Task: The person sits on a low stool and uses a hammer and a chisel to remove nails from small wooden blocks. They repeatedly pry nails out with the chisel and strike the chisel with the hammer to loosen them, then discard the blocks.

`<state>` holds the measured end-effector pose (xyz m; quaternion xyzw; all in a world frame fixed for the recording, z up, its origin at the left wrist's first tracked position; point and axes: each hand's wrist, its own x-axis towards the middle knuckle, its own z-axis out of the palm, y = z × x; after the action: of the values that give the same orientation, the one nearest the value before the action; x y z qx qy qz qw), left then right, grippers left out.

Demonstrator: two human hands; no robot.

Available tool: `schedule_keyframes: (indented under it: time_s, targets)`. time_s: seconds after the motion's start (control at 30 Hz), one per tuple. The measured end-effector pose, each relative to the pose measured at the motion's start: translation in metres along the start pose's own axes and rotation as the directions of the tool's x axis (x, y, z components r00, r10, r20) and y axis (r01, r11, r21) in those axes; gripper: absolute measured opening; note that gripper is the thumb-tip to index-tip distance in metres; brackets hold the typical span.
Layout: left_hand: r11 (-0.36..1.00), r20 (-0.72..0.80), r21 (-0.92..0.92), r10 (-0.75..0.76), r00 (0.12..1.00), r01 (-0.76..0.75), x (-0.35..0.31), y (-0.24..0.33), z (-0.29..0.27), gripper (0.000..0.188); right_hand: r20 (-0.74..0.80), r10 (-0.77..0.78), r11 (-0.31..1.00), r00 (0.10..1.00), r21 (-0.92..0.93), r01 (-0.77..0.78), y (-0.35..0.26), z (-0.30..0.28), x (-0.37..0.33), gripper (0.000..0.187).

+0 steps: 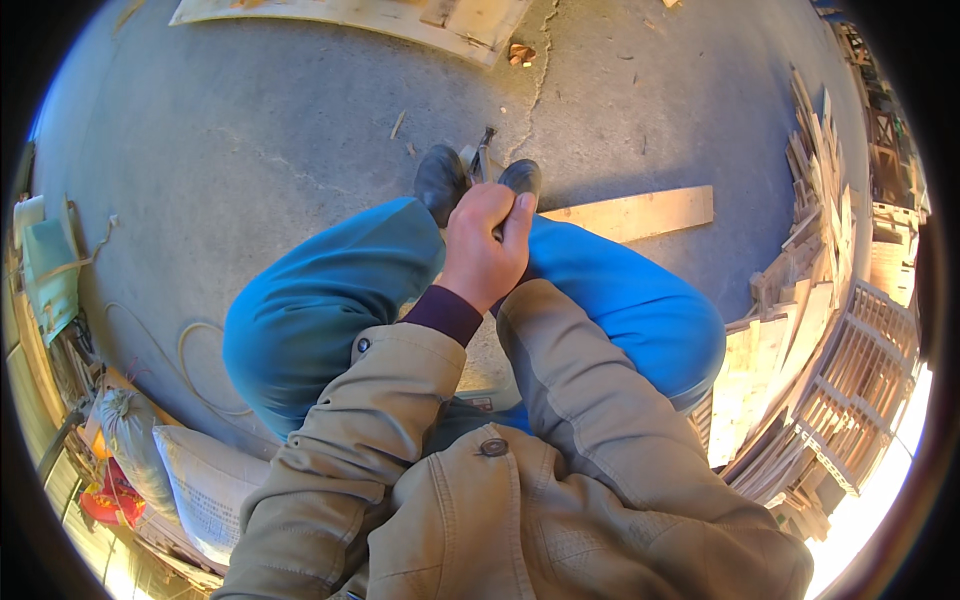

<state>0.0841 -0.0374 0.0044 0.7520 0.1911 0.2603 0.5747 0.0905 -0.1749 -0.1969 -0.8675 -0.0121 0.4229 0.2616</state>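
My left hand [485, 245] is closed around the handle of a hand tool with a dark metal end [488, 136], which points away from me between my black shoes. Whether it is a hammer or a pry bar I cannot make out. Behind the left hand and its purple cuff, my right hand is hidden; only its tan sleeve [575, 355] reaches up to the same spot. A small pale piece of wood [467, 156] shows beside the tool at the left shoe. From near the right shoe, a flat wooden board [650, 212] stretches right across the concrete.
A wooden panel [400, 18] lies at the far edge. Stacked scrap wood [790, 330] and a slatted crate [860, 375] line the right. At left are a stuffed white sack [210, 485], a grey-green bag [135, 445] and a loose cord [185, 350]. Wood chips dot the floor.
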Motion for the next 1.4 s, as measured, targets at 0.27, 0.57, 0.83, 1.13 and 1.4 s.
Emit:
schedule_keyframes:
  time_s: [0.27,0.57,0.83,1.13,1.4]
  targets:
    - [0.996,0.024,0.047,-0.077,0.997,0.076,0.013,0.006,0.004,0.033,0.018,-0.003,0.996,1.000,0.087,0.002,-0.020,0.006,0.006,0.044]
    - [1.000,0.064,0.022,0.010,0.998,-0.011,0.006,-0.002,0.007,0.033,0.038,0.029,0.990,0.999,0.137,-0.034,0.007,0.016,0.007,0.046]
    - [0.998,0.082,0.064,0.004,0.997,-0.009,0.002,-0.010,0.002,0.022,0.015,0.017,0.981,1.000,0.191,-0.019,0.002,0.028,0.017,0.047]
    - [0.983,0.082,-0.016,-0.181,0.980,0.183,0.010,-0.004,-0.006,0.031,-0.079,0.128,0.990,0.989,0.064,-0.123,-0.035,0.000,-0.013,0.046]
    - [0.989,0.083,-0.056,-0.134,0.988,0.139,0.025,-0.006,-0.003,0.036,-0.116,0.076,0.984,0.990,0.169,-0.056,-0.017,0.025,-0.006,0.041]
